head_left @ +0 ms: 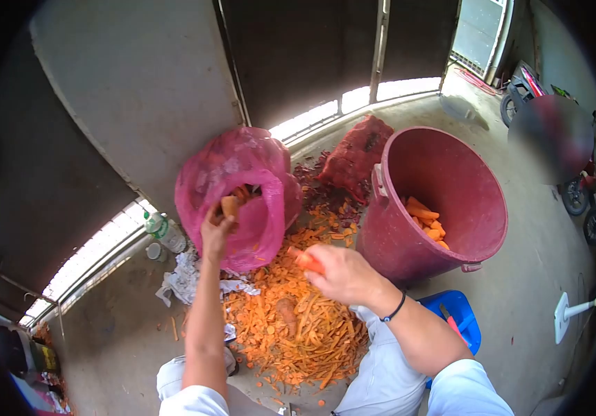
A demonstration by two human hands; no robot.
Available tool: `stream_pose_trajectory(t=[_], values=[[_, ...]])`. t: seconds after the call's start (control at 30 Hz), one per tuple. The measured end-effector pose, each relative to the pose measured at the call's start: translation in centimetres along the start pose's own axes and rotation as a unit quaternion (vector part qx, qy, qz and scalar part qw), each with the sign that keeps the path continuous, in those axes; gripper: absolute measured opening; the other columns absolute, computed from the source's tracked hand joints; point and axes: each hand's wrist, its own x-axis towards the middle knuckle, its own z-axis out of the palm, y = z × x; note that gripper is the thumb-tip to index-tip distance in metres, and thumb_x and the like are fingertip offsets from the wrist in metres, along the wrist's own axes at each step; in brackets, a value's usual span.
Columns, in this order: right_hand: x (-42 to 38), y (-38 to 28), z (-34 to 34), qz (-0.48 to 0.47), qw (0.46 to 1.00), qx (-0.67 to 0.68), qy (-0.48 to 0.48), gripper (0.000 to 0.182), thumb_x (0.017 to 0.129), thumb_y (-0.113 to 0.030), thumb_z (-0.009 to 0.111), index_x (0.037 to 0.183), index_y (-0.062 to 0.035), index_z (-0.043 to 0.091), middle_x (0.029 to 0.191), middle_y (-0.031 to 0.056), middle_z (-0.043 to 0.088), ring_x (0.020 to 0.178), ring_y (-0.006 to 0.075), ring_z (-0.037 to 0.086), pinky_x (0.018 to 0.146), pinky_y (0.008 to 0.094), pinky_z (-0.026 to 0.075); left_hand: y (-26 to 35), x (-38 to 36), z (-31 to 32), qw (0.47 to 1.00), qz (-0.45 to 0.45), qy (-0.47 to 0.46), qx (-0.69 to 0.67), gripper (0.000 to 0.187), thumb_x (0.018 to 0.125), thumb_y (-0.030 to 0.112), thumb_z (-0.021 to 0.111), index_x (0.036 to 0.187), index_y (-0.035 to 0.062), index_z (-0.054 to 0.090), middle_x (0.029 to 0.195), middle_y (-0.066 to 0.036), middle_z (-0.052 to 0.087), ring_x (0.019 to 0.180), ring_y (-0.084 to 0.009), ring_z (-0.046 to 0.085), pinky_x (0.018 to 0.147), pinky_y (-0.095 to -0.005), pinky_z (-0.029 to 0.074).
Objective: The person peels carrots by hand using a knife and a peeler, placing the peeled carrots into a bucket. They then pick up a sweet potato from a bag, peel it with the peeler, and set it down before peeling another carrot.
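Observation:
My left hand reaches into the mouth of a pink mesh sack and grips an unpeeled carrot at its opening. Closer to me, my right hand is closed around an orange-handled peeler, held above a heap of carrot peelings on the floor. A black band circles my right wrist. To the right stands a large dark red bucket with several peeled carrots at its bottom.
A second red mesh sack lies behind the bucket. A plastic bottle and crumpled paper lie left of the pink sack. A blue stool is under my right arm. Parked scooters stand far right.

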Motion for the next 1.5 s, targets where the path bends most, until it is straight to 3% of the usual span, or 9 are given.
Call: stream_pose_trajectory(t=[0.23,0.3,0.37,0.53,0.63,0.83,1.07,1.2,1.5], values=[[1.5,-0.9,0.8,0.031,0.98,0.17,0.101,0.051,0.082,-0.032,0.086,0.121,-0.0046,0.067,0.102,0.0195,0.075,0.093,0.0334,0.075,0.082,0.0411,0.057,5.4,-15.3,11.5,0.95,-0.112,-0.167,-0.237,0.068,0.077,-0.015,0.075,0.14,0.0026,0.057,0.126,-0.014,0.069,0.11,-0.0244,0.07,0.089,-0.0371,0.062],[0.3,-2.6,-0.2,0.027,0.979,0.175,0.1,0.048,0.08,-0.025,0.086,0.12,-0.0051,0.068,0.099,0.0192,0.074,0.091,0.035,0.074,0.081,0.0411,0.058,7.1,-17.4,12.2,0.952,-0.047,-0.178,-0.244,0.057,0.088,0.0,0.071,0.142,0.0039,0.055,0.13,-0.013,0.067,0.112,-0.0255,0.069,0.09,-0.0427,0.061],[-0.7,-4.1,-0.2,-0.078,0.975,0.079,0.192,0.045,0.079,-0.02,0.084,0.119,-0.0073,0.068,0.099,0.0181,0.073,0.091,0.0366,0.073,0.08,0.0425,0.058,10.0,-18.6,11.4,0.866,-0.214,-0.185,-0.413,0.046,0.101,0.021,0.055,0.144,0.0062,0.054,0.133,-0.014,0.065,0.115,-0.0277,0.066,0.095,-0.05,0.057],[-2.0,-7.1,3.0,-0.225,0.962,-0.017,0.154,0.043,0.081,-0.027,0.083,0.118,-0.0085,0.069,0.101,0.0144,0.071,0.09,0.0352,0.071,0.081,0.0433,0.058,12.1,-21.7,7.2,0.884,-0.379,-0.147,-0.233,0.032,0.107,0.036,0.042,0.122,0.0143,0.061,0.109,-0.006,0.067,0.087,-0.0203,0.065,0.066,-0.0377,0.048],[-2.2,-8.3,4.4,-0.274,0.947,0.005,0.167,0.042,0.082,-0.029,0.084,0.115,-0.0062,0.071,0.102,0.0145,0.071,0.09,0.0344,0.071,0.08,0.0385,0.058,12.4,-23.2,2.3,0.852,-0.375,-0.164,-0.328,0.032,0.107,0.039,0.045,0.122,0.0147,0.06,0.103,-0.004,0.066,0.07,-0.0157,0.059,0.055,-0.0301,0.042],[-2.4,-7.1,4.0,0.122,0.922,0.36,-0.073,0.049,0.1,-0.05,0.06,0.111,-0.0016,0.065,0.089,0.0071,0.065,0.083,0.019,0.064,0.075,0.034,0.052,14.6,-23.4,-0.2,0.856,-0.393,-0.028,-0.334,0.037,0.102,0.042,0.051,0.11,0.0076,0.06,0.082,-0.008,0.056,0.053,-0.0134,0.043,0.043,-0.0255,0.029],[-1.3,-6.1,3.3,-0.14,0.973,0.18,-0.019,0.059,0.085,-0.02,0.085,0.136,-0.0017,0.062,0.09,-0.0001,0.06,0.08,0.0136,0.058,0.075,0.0284,0.049,15.2,-23.8,0.3,0.892,-0.373,-0.053,-0.251,0.032,0.099,0.041,0.064,0.105,0.0097,0.061,0.076,-0.003,0.06,0.053,-0.0126,0.052,0.041,-0.0264,0.035],[-1.7,-7.8,2.3,-0.088,0.973,0.139,-0.163,0.06,0.08,-0.034,0.088,0.134,-0.0179,0.07,0.084,0.0093,0.068,0.072,0.0215,0.065,0.07,0.034,0.051,14.6,-24.2,0.9,0.893,-0.383,-0.072,-0.227,0.028,0.101,0.039,0.064,0.105,0.0122,0.061,0.075,-0.002,0.062,0.053,-0.0114,0.053,0.041,-0.0256,0.033],[-2.4,-7.5,3.2,-0.177,0.984,0.001,-0.022,0.04,0.081,-0.043,0.082,0.113,-0.019,0.078,0.071,0.0056,0.057,0.067,0.0257,0.064,0.059,0.0389,0.05,15.6,-25.2,3.2,0.92,-0.351,-0.062,-0.162,0.023,0.103,0.034,0.062,0.105,0.0122,0.065,0.076,0.001,0.065,0.054,-0.008,0.054,0.042,-0.0232,0.029]])
